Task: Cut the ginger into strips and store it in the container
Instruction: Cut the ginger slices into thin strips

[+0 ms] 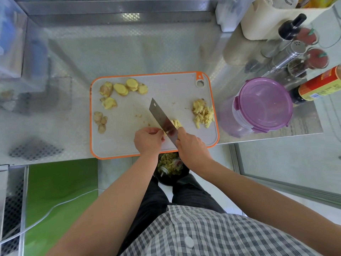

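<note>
My left hand [148,140] sits knuckles up, fingers curled under and pinning the ginger [165,133] at its right side. My right hand [190,145], just beside it, is wrapped around the handle of the knife [162,121]. Both bare forearms reach forward, angling towards each other.

From the cutting board's [166,87] middle, bare board lies open toward 12 o'clock. Ginger slices [123,88] crowd 10, the knife [162,121] slants toward 5, a strip pile [203,112] sits at 3, the container [263,104] beyond.
</note>
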